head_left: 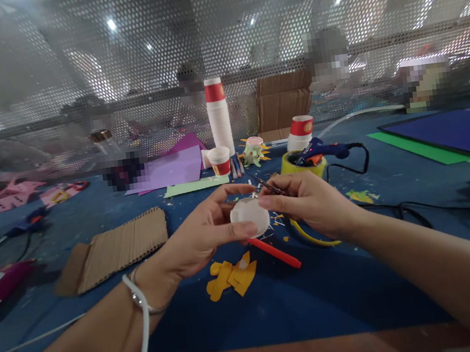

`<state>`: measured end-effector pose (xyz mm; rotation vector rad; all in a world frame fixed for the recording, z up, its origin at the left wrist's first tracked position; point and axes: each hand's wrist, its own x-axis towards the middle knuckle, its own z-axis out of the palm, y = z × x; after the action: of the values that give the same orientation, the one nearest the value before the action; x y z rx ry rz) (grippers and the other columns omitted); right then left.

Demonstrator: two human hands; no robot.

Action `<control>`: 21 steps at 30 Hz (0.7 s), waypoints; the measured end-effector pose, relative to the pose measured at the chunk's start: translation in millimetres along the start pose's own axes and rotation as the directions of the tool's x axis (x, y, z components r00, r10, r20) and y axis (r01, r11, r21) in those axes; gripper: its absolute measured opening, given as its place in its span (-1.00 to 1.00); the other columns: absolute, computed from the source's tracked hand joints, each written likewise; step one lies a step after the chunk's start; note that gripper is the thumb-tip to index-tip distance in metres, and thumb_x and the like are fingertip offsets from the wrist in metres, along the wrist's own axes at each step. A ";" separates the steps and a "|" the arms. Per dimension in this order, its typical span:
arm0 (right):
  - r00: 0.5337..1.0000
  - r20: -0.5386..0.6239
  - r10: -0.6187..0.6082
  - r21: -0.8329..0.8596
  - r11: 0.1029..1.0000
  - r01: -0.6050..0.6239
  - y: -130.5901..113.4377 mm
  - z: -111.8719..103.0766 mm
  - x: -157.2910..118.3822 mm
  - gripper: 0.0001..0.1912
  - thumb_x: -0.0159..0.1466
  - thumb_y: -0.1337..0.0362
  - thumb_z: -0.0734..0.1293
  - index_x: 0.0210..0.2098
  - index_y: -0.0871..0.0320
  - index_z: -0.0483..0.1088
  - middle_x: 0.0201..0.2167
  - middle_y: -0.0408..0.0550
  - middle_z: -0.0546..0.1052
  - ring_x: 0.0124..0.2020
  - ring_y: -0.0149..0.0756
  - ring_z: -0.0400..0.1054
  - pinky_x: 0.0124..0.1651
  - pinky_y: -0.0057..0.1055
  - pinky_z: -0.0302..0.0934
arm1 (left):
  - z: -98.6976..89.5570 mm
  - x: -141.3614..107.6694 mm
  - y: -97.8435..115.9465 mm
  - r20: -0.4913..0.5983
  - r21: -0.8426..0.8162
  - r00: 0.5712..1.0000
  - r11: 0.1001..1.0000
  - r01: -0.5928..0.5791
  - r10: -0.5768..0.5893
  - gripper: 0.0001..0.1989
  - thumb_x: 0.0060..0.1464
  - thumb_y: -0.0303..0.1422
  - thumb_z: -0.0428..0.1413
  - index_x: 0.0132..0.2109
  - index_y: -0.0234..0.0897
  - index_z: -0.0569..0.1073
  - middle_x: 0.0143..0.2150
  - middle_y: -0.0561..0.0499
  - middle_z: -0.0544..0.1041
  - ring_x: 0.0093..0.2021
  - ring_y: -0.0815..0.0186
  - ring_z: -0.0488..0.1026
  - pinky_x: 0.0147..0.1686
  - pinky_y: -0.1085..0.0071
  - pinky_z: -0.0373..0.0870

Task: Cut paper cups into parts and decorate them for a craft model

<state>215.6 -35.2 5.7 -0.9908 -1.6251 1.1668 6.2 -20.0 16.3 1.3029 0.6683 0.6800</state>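
Note:
A small white paper disc or cup base (250,217) is held between the thumb and fingers of my left hand (207,225). My right hand (310,198) is closed on dark scissors (271,187), whose tips point up and left above the disc. My right thumb tip is at the disc's upper right edge. Under my hands lies a red-orange marker (276,252), partly hidden by the disc. Cut yellow paper pieces (232,276) rest on the blue table just in front of me.
Behind stand a tall cup stack (220,123), a red-and-white cup (219,162) and a yellow tape roll (291,164) with a blue glue gun (326,149). Corrugated cardboard (124,248) lies left. Coloured sheets (447,130) lie right, near black cables (397,212).

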 end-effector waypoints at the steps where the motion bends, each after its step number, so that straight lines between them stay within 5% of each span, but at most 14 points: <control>1: 1.000 0.005 0.007 0.014 1.000 -0.007 -0.4 -0.1 -0.1 -0.59 0.14 -0.08 0.47 -0.43 0.14 0.41 -0.48 -0.15 0.42 -0.47 -0.40 0.22 -0.42 -0.41 0.13 | -0.9 -1.0 0.6 0.048 0.007 0.999 1.000 -0.004 0.003 -0.44 -0.07 -0.45 0.40 0.08 -0.14 0.43 -0.22 0.06 0.56 -0.26 0.36 0.49 -0.29 0.48 0.38; 6: 1.000 0.000 0.027 0.053 0.998 -0.027 -1.1 -1.6 -0.2 -0.58 0.13 -0.07 0.47 -0.46 0.14 0.37 -0.56 -0.24 0.31 -0.57 -0.47 0.06 -0.55 -0.44 -0.07 | -1.4 -2.7 0.1 0.119 0.096 0.992 0.994 -0.058 0.046 -0.45 -0.06 -0.49 0.39 0.08 -0.12 0.45 -0.12 0.06 0.50 -0.19 0.37 0.44 -0.21 0.46 0.39; 16: 1.000 0.001 0.019 0.027 0.999 -0.019 0.0 -2.8 0.1 -0.66 0.18 0.01 0.48 -0.36 0.18 0.46 -0.58 -0.29 0.25 -0.60 -0.52 -0.05 -0.56 -0.43 -0.19 | -1.1 -0.2 -7.1 -0.061 0.371 0.935 0.878 -0.303 0.348 -0.45 -0.06 -0.51 0.39 0.04 -0.14 0.37 -0.10 0.05 0.52 -0.18 0.34 0.47 -0.18 0.46 0.40; 21: 0.998 0.042 0.053 0.090 0.994 -0.057 -0.1 -3.6 -1.1 -0.65 0.15 0.01 0.50 -0.38 0.18 0.44 -0.63 -0.33 0.20 -0.64 -0.54 -0.11 -0.59 -0.43 -0.25 | 2.7 -2.1 -6.5 -0.025 0.232 0.952 0.928 -0.292 0.305 -0.44 -0.14 -0.52 0.43 -0.03 -0.16 0.36 -0.17 0.08 0.49 -0.23 0.37 0.45 -0.27 0.49 0.40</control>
<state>219.4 -35.3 6.2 -0.9650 -1.5697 1.2932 7.4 -24.2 10.3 1.6206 0.6138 0.9145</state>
